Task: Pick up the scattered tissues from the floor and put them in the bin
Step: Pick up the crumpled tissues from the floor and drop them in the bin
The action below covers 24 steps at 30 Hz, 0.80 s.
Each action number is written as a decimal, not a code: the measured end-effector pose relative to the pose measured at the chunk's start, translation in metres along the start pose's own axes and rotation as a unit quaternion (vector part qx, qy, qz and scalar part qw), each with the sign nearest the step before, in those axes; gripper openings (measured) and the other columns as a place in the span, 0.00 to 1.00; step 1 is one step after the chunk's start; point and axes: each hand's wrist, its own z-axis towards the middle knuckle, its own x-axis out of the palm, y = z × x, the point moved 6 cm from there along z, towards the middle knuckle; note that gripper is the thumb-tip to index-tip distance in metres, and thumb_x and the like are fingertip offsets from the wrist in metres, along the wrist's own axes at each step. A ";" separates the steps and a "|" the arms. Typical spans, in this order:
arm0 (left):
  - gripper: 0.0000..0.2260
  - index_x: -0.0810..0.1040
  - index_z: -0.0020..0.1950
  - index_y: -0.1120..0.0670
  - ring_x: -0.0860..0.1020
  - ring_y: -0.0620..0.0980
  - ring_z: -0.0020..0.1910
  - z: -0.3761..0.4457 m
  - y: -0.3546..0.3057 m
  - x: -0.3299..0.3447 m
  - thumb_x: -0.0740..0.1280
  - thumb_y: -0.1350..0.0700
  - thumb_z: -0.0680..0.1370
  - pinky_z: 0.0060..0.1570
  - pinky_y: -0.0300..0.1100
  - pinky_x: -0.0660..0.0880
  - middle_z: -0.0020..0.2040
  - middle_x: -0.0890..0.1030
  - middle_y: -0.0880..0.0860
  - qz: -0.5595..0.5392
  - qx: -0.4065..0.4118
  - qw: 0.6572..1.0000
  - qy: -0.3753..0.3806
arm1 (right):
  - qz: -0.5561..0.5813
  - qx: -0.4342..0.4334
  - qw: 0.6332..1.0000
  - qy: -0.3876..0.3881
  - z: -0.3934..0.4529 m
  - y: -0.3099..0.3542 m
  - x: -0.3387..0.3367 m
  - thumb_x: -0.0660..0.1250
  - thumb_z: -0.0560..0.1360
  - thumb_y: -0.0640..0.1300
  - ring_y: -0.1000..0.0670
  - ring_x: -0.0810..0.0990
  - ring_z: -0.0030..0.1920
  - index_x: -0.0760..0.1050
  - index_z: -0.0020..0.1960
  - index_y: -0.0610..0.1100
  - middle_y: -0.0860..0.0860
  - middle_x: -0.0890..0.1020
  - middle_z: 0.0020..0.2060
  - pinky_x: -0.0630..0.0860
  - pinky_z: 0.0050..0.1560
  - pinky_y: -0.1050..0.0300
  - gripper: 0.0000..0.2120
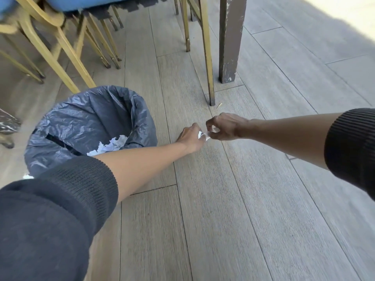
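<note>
Low over the plank floor (233, 199), a small white tissue (203, 136) sits between both hands, just right of the bin (89, 126). Fingers of the left hand (191, 138) curl round one end of it, while the right hand (223, 126) pinches the other end between thumb and fingertips. More crumpled tissues (110, 147) lie inside the bin's dark liner. Behind stand gold chair legs (209, 57), a worn brown post (231, 39) and blue-seated chairs (60, 37).

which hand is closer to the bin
Left. The left hand is just right of the bin, its forearm crossing the rim. The right hand lies further right, sharing the tissue.
</note>
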 end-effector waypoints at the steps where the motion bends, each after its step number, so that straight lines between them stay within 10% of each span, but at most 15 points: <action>1: 0.13 0.73 0.62 0.56 0.78 0.53 0.48 -0.002 -0.006 -0.006 0.62 0.50 0.82 0.42 0.46 0.75 0.54 0.76 0.53 -0.004 0.007 1.000 -0.004 | 0.001 0.009 1.000 -0.004 -0.006 -0.001 -0.007 0.65 0.79 0.53 0.49 0.77 0.39 0.75 0.56 0.47 0.49 0.81 0.45 0.69 0.33 0.57 0.12; 13: 0.20 0.67 0.31 0.54 0.73 0.52 0.32 -0.053 -0.062 -0.102 0.62 0.48 0.81 0.32 0.43 0.66 0.30 0.71 0.51 0.017 0.054 0.996 -0.072 | -0.055 0.096 0.986 -0.126 -0.052 0.013 -0.091 0.59 0.80 0.53 0.45 0.75 0.30 0.71 0.33 0.42 0.47 0.76 0.28 0.69 0.28 0.57 0.21; 24: 0.16 0.73 0.36 0.57 0.74 0.57 0.42 -0.109 -0.019 -0.208 0.62 0.49 0.80 0.37 0.43 0.64 0.41 0.78 0.57 0.034 0.003 0.982 -0.188 | 0.189 0.102 0.958 -0.190 -0.029 0.118 -0.148 0.60 0.76 0.54 0.43 0.82 0.37 0.79 0.44 0.39 0.43 0.82 0.36 0.82 0.40 0.46 0.19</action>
